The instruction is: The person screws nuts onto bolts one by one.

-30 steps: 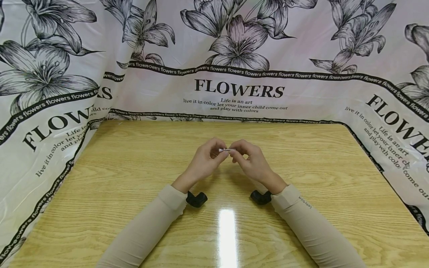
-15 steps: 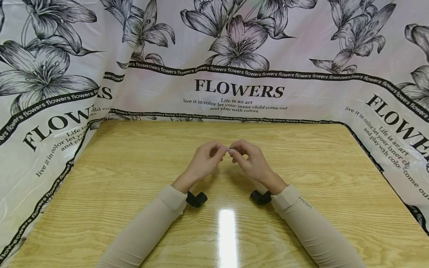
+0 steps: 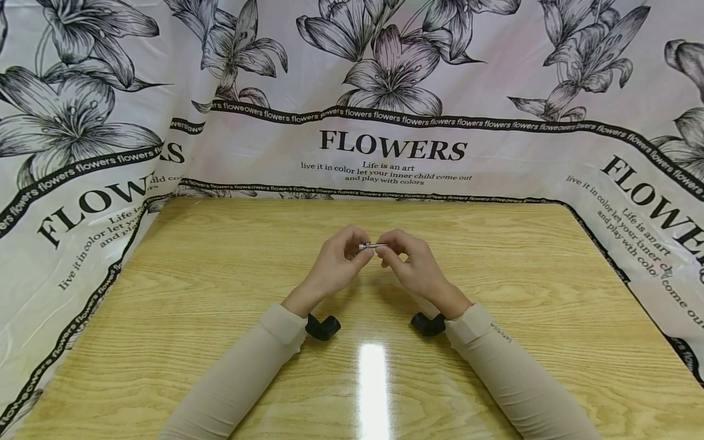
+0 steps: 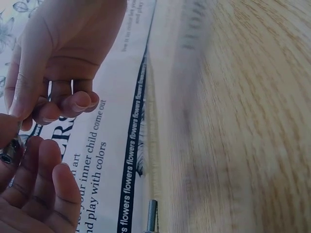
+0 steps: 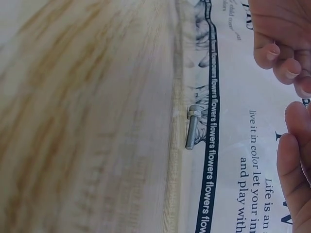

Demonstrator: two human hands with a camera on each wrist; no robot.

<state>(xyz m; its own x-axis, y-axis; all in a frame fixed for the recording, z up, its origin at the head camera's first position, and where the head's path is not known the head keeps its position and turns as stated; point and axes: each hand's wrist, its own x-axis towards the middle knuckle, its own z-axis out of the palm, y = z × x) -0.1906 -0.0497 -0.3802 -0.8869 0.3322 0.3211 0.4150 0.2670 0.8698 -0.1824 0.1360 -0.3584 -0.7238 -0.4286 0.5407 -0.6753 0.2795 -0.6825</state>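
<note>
A small silver bolt (image 3: 375, 245) is held level between the two hands, over the middle of the table. The left hand (image 3: 334, 266) has its thumb and fingertips around the wider head end. In the left wrist view that shiny head (image 4: 8, 152) shows between thumb and index finger, the other fingers loosely curled. The right hand (image 3: 410, 264) pinches the thin shaft end, its fingertips covering the tip. In the left wrist view the right hand (image 4: 63, 60) comes down from the top left. The right wrist view shows only parts of both hands at its right edge, the bolt hidden there.
A second bolt (image 5: 192, 130) with a nut shows in the right wrist view; a threaded bolt end (image 4: 152, 213) shows at the bottom of the left wrist view. Black angled pieces (image 3: 323, 328) sit by both wrists. A flower-printed cloth (image 3: 396, 153) walls in the wooden table (image 3: 275, 232).
Half a second ago the left thumb and fingers had rolled over the bolt's head and hidden it; now they have rolled back and the head shows again. The right hand has stayed still.
</note>
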